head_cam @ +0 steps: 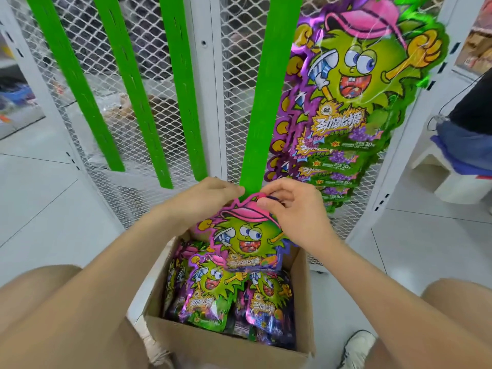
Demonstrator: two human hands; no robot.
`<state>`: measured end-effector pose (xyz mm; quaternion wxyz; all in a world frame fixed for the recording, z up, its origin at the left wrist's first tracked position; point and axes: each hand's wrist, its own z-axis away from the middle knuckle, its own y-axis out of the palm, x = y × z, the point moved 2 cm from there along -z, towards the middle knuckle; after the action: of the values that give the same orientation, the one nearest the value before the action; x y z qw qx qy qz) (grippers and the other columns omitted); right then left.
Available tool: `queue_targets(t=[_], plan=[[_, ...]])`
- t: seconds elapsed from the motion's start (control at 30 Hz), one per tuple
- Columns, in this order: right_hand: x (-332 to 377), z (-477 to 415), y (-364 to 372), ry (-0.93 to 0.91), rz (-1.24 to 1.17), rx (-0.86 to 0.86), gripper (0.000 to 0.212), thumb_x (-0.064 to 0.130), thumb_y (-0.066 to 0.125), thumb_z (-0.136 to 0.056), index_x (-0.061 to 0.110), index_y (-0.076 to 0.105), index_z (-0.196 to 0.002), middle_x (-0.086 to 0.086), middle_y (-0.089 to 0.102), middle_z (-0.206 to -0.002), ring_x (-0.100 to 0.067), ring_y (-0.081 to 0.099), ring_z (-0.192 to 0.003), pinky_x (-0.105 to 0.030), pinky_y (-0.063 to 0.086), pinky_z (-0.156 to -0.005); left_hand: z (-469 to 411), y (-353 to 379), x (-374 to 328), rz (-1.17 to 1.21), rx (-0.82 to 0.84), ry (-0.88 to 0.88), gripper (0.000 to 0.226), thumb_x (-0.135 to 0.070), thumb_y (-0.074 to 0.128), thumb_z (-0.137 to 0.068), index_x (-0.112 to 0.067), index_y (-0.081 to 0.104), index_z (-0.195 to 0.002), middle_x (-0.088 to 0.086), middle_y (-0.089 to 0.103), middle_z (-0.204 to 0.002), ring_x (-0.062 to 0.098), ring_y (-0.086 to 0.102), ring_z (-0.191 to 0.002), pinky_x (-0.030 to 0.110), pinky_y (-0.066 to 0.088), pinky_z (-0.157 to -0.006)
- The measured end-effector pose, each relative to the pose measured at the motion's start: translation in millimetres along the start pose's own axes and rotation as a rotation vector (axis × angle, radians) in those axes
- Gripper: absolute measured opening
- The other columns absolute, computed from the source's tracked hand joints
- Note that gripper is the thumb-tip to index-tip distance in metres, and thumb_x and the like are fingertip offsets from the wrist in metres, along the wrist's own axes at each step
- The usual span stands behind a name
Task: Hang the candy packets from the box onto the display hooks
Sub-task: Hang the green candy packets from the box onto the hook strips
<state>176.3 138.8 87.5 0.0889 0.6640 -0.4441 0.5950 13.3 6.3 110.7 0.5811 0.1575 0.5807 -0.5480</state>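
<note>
A candy packet (pixel 246 235) with a green cartoon face and pink cap is held upright above the open cardboard box (pixel 223 344). My right hand (pixel 295 206) pinches its top edge between thumb and fingers. My left hand (pixel 205 198) is behind the packet's upper left edge, its fingers hidden by the packet. Several more packets (pixel 213 296) lie in the box. A column of hung packets (pixel 354 97) fills the green strip at the right of the mesh display. The hooks themselves are hidden.
Four green slotted strips (pixel 263 102) run down the white mesh panel (pixel 234 89). A seated person (pixel 468 134) on a white stool is at the far right. My knees flank the box, and my white shoe (pixel 358 347) is by its right side.
</note>
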Motion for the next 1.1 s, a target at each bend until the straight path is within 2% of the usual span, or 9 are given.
queue_targets(t=[0.07,0.17,0.3,0.53,0.67,0.77,0.93,1.03,1.1], plan=[[2,0,1,0.002,-0.009,0.006,0.012,0.011,0.081,-0.091,0.017,0.075,-0.099,0.007,0.078,-0.085,-0.005,0.074,-0.08,-0.037,0.061,-0.079,2,-2,-5,0.013,0.014,-0.016,0.042,-0.066,0.066,-0.094,-0.031,0.072,-0.117,-0.014,0.07,-0.122,0.012,0.064,-0.12,0.039,0.045,-0.115],[5,2,1,-0.019,0.01,-0.018,0.013,0.014,0.08,-0.092,0.019,0.073,-0.102,0.008,0.077,-0.088,-0.008,0.074,-0.084,-0.043,0.062,-0.081,10,-2,-15,-0.023,0.119,0.037,0.031,-0.051,0.062,-0.103,-0.026,0.08,-0.096,-0.015,0.082,-0.092,0.003,0.077,-0.09,0.029,0.054,-0.096],[5,3,-1,-0.017,0.024,-0.095,0.02,0.02,0.086,-0.087,0.032,0.071,-0.095,0.011,0.077,-0.086,-0.005,0.075,-0.082,-0.044,0.063,-0.079,10,-3,-12,-0.089,0.167,0.089,0.035,-0.052,0.063,-0.102,-0.025,0.085,-0.104,-0.007,0.082,-0.106,0.012,0.075,-0.11,0.041,0.048,-0.115],[4,3,-4,0.006,0.086,-0.132,0.016,0.029,0.092,-0.081,0.027,0.077,-0.086,0.014,0.077,-0.081,-0.005,0.073,-0.073,-0.038,0.064,-0.075,10,-1,-7,-0.1,0.141,0.072,0.033,-0.05,0.066,-0.101,-0.022,0.083,-0.101,-0.006,0.082,-0.105,0.014,0.073,-0.112,0.045,0.049,-0.114],[6,5,-2,0.025,0.125,-0.103,0.012,0.032,0.092,-0.079,0.027,0.082,-0.081,0.02,0.076,-0.074,-0.003,0.071,-0.064,-0.031,0.061,-0.071,7,1,-2,-0.138,0.146,0.105,0.033,-0.043,0.066,-0.104,-0.014,0.078,-0.095,0.011,0.079,-0.099,0.022,0.07,-0.093,0.045,0.053,-0.099],[10,7,0,0.003,0.168,-0.078,0.012,0.032,0.092,-0.078,0.029,0.081,-0.077,0.029,0.067,-0.061,0.002,0.064,-0.057,-0.014,0.046,-0.061,4,0,1,-0.168,0.152,0.113,0.027,-0.034,0.067,-0.105,-0.014,0.074,-0.089,0.014,0.068,-0.087,0.018,0.058,-0.08,0.039,0.044,-0.082],[12,7,-2,0.018,0.205,-0.083,0.016,0.033,0.093,-0.076,0.034,0.078,-0.072,0.028,0.069,-0.064,0.004,0.065,-0.062,-0.009,0.045,-0.059,1,3,2,-0.158,0.134,0.077,0.025,-0.039,0.07,-0.101,-0.015,0.073,-0.094,0.005,0.069,-0.091,0.016,0.058,-0.084,0.034,0.044,-0.081],[10,6,-3,0.028,0.221,-0.048,0.013,0.032,0.093,-0.076,0.029,0.081,-0.073,0.02,0.072,-0.067,0.004,0.065,-0.065,-0.009,0.044,-0.059,0,9,3,-0.137,0.137,0.046,0.024,-0.029,0.069,-0.104,-0.006,0.074,-0.1,0.015,0.077,-0.097,0.021,0.068,-0.084,0.033,0.053,-0.078],[9,7,-2,0.023,0.236,-0.021,0.012,0.032,0.093,-0.076,0.027,0.082,-0.074,0.017,0.072,-0.066,0.001,0.065,-0.064,-0.01,0.043,-0.058,0,10,5,-0.103,0.125,0.024,0.026,-0.03,0.069,-0.104,-0.004,0.074,-0.102,0.018,0.079,-0.101,0.028,0.074,-0.091,0.039,0.06,-0.085]])
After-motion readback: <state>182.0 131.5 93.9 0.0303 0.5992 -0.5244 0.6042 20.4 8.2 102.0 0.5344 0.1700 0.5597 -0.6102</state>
